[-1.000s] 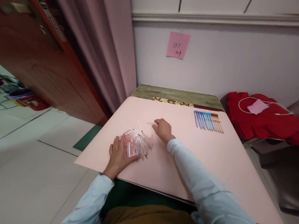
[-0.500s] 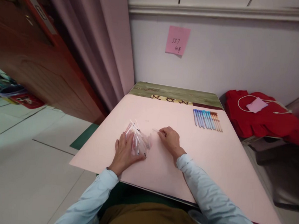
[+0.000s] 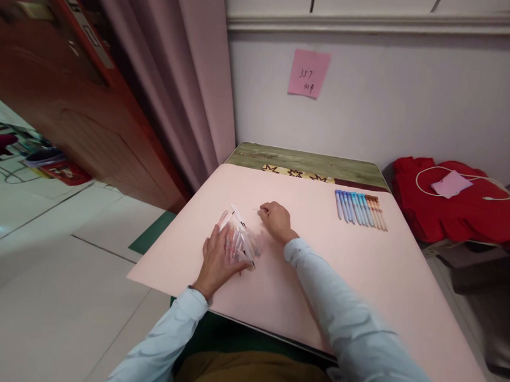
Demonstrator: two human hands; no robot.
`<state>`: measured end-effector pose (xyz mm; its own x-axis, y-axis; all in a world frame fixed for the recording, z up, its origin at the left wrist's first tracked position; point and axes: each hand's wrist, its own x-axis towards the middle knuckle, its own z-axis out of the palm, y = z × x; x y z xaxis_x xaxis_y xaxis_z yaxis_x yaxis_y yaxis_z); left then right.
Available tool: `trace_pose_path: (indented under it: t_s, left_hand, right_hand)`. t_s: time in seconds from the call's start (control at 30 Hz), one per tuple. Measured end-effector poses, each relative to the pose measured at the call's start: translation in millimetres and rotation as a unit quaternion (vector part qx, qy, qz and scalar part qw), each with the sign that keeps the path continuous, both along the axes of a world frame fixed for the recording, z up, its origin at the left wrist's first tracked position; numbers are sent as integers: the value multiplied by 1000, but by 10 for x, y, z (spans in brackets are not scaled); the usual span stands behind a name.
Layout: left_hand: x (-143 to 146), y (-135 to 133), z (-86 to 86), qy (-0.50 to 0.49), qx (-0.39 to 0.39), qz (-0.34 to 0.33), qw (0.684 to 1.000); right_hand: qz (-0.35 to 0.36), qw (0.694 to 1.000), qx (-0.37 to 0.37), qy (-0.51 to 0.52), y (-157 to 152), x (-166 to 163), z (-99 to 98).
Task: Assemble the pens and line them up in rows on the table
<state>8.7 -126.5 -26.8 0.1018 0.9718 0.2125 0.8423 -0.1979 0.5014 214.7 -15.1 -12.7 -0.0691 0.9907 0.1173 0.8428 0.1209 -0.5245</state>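
My left hand [image 3: 218, 259] lies on a heap of clear pen parts and thin refills [image 3: 239, 241] on the pale pink sheet [image 3: 361, 276], fingers curled round the heap's near side. My right hand [image 3: 276, 221] rests just beyond the heap with its fingers pinched together at the tips; a small clear piece [image 3: 258, 210] shows at the fingertips, too faint to name. A neat row of blue and orange pens [image 3: 360, 208] lies at the sheet's far right, well away from both hands.
The pink sheet covers a small table [image 3: 308, 159] set against the wall, with a pink sticky note [image 3: 308, 73] above it. A curtain [image 3: 179, 79] and a wooden door [image 3: 63, 90] stand at left. Red cloth [image 3: 459, 204] with a white cable lies at right.
My right hand drew back toward me with a small clear piece, then moved out again beyond the heap. My left hand gathered the heap slightly rightward and tighter.
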Motion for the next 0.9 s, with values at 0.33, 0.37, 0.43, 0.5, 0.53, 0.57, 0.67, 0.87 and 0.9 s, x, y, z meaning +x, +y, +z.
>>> trace_pose_path:
  t_s: [0.33,0.37,0.43,0.5,0.53,0.57,0.67,0.87,0.9]
  left_hand:
    - [-139,26,-79,-122,40,25,991]
    - [-140,31,-82,-124,42,23,991]
    - [-146,39,-86,-138,46,26,989]
    - [-158,41,-82,-155,49,34,986]
    - [-165,40,-79,-162,49,39,985]
    - [-172,38,-75,-169,49,43,984]
    - [-190,28,-63,-191,42,60,979]
    - [-205,2,-49,-240,23,94,966]
    - [-205,-2,-46,-247,20,95,964]
  right_hand:
    - [-8,999,-37,-11,254,-139,-65]
    - [-15,999,-39,-8,258,-79,-61]
    - [-38,998,-43,0,282,92,-46]
    - [-69,996,-47,10,315,317,-24]
    - [-85,995,-47,15,327,438,-11]
    - [-99,994,-46,19,333,558,1]
    - [-124,991,-39,34,295,846,27]
    - [-115,990,-21,81,115,905,-44]
    - [-112,990,-18,87,92,870,-67]
